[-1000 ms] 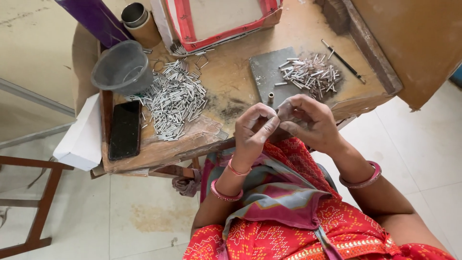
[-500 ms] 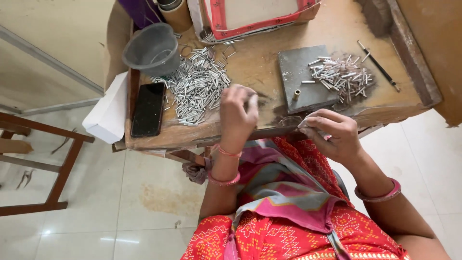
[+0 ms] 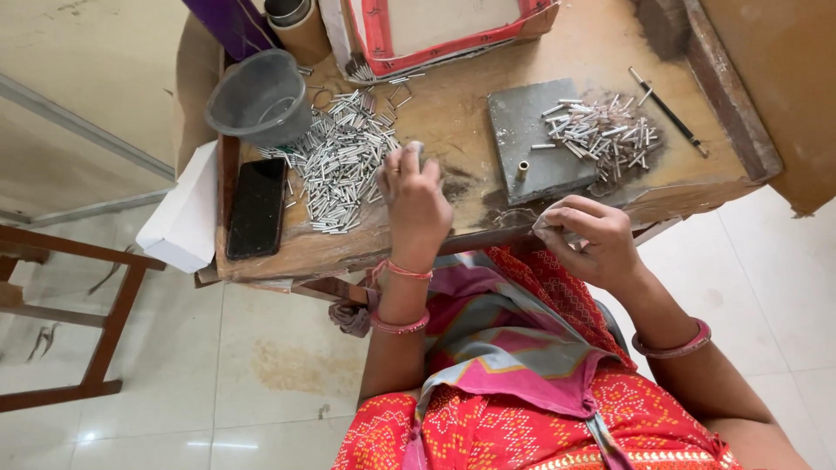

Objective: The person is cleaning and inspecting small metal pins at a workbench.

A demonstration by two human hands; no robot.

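Head view: a person sits at a worn wooden table (image 3: 470, 113) and works with small silver metal tubes. The tubes are short, thin, bright cylinders, all much alike. The big loose pile of tubes (image 3: 341, 161) lies on the table's left part, spread beside a grey plastic bowl (image 3: 259, 96) and a black phone (image 3: 257, 207). A smaller heap of tubes (image 3: 599, 130) lies partly on a grey square slab (image 3: 533, 139) to the right, where one short brass-coloured tube (image 3: 522, 169) stands upright on the slab.

The left hand (image 3: 416, 196) rests at the right edge of the big pile, fingers curled down onto the tabletop; it seems to pinch a tube at the fingertips, though the back of the hand hides the grip, so I cannot tell what it holds. The right hand (image 3: 585, 237) is at the table's near edge, fingers closed round something small and pale, probably a tube.

A thin black rod (image 3: 667, 110) lies near the table's right rim, and a red-edged tray (image 3: 453, 30) sits at the far side. A white box (image 3: 181, 216) hangs off the table's left end.

A second ago both hands were joined together in front of the chest, below the slab. Since then the left hand has reached out to the big pile, while the right has stayed near the table's edge.
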